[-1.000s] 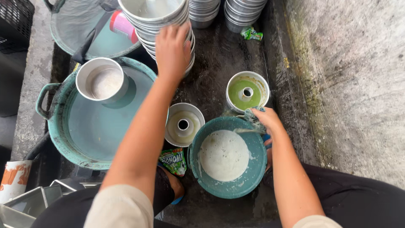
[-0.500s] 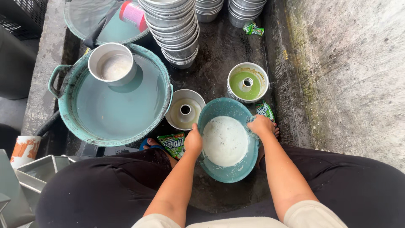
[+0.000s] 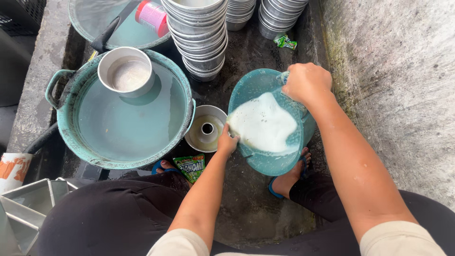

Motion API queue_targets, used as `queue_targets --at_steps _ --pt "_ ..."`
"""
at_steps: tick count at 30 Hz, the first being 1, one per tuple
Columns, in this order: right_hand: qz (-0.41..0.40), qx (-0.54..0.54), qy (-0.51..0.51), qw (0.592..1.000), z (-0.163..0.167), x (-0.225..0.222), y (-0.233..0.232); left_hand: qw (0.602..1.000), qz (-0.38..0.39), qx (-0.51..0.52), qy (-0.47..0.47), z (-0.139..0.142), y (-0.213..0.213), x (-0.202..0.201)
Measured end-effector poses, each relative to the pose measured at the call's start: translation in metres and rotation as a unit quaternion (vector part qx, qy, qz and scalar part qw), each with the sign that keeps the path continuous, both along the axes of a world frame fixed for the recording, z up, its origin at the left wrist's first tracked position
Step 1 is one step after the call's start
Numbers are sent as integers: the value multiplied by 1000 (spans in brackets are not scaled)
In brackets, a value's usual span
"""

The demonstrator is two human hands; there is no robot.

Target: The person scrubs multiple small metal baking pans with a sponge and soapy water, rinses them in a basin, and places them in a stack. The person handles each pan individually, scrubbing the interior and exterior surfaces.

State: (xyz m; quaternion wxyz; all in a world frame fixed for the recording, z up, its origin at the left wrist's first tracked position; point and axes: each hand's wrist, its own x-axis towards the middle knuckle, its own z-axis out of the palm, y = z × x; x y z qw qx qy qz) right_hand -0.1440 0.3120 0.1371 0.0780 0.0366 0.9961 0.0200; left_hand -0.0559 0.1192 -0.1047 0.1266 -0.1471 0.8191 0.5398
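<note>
Teal basin [image 3: 265,163] tilted, white foam inside; our left hand [image 3: 226,142] pinches near rim, right hand [image 3: 307,83] fisted on far rim, beside ring mould [image 3: 206,129].

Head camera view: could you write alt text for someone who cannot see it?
Seen from above, a person's two hands tilt a teal basin of foamy white liquid, the left hand on its near rim and the right hand on its far rim. Beside it sit a small ring mould, a large teal pan holding a metal pot, and stacked metal bowls.
</note>
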Motion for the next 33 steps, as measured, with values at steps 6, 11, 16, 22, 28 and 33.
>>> queue_targets --at_steps 6,11,16,22,28,33 --pt "75 51 23 996 10 -25 -40 970 53 141 -189 20 6 -18" --pt "33 59 -30 997 0 -60 -30 992 13 -21 -126 18 3 -21" --pt "5 54 -107 993 3 -92 42 993 -47 -73 -81 17 18 -31" --pt "-35 133 -50 989 34 -110 103 985 -159 11 -64 63 89 -53" --pt "-3 143 19 990 61 -111 61 944 -131 245 -179 93 160 -53" --pt "112 166 82 976 53 -84 -7 893 -110 377 -221 88 184 -55"
